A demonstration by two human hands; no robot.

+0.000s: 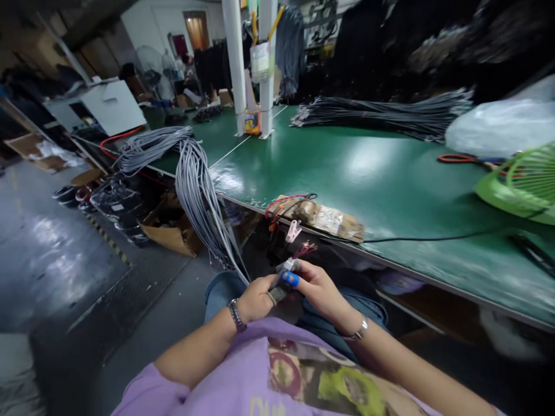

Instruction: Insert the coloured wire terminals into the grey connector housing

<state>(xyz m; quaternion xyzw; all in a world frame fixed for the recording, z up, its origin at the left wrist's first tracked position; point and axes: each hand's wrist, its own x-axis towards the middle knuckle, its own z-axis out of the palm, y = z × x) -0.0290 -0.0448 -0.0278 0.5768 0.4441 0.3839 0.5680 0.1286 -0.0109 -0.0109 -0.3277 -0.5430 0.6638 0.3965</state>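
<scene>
Above my lap, my left hand (258,299) is closed around a grey cable (241,270) near its end. My right hand (319,287) pinches the same cable end, its thumb and forefinger close to the left fingers. Blue tape wraps one fingertip of the right hand. Thin reddish wires (306,249) fan out beyond the fingers, past a pale silvery part (288,264) at the cable end. A thick bundle of grey cables (195,185) drapes over the table edge to the left. The fingers hide part of what I hold.
On the green table (329,162), a taped wooden board (332,221) with wires and a pink clip (293,231) lies at the front edge. Black cables (377,115) lie farther back. A green fan (520,179) stands right. White posts (236,69) rise behind; a cardboard box (171,225) sits below left.
</scene>
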